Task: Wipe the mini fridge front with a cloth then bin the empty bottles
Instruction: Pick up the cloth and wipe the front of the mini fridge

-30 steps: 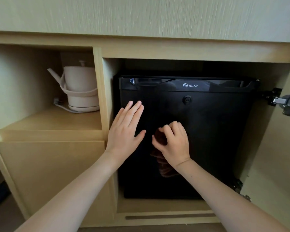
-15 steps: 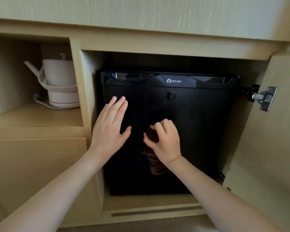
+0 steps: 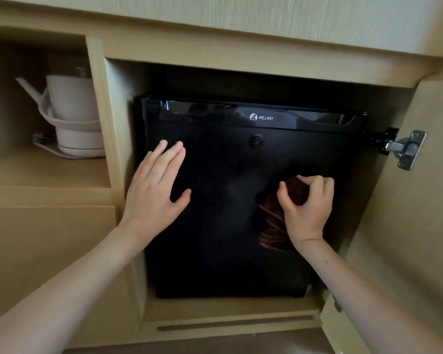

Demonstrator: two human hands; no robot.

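Observation:
A black mini fridge (image 3: pixel 228 226) stands inside a wooden cabinet bay, its door closed and a lock at top centre. My left hand (image 3: pixel 156 190) lies flat with straight fingers on the left side of the fridge door. My right hand (image 3: pixel 307 205) grips a dark brown cloth (image 3: pixel 271 221) bunched against the right half of the door; part of the cloth hangs below my palm. No bottles are in view.
A cream electric kettle (image 3: pixel 72 118) sits on its base on the shelf in the left bay. The cabinet door (image 3: pixel 420 226) stands swung open at the right, with a metal hinge (image 3: pixel 407 149) beside the fridge's top corner.
My right hand has slid the cloth from the middle of the fridge door to its right side. My left hand stays flat on the left side of the door.

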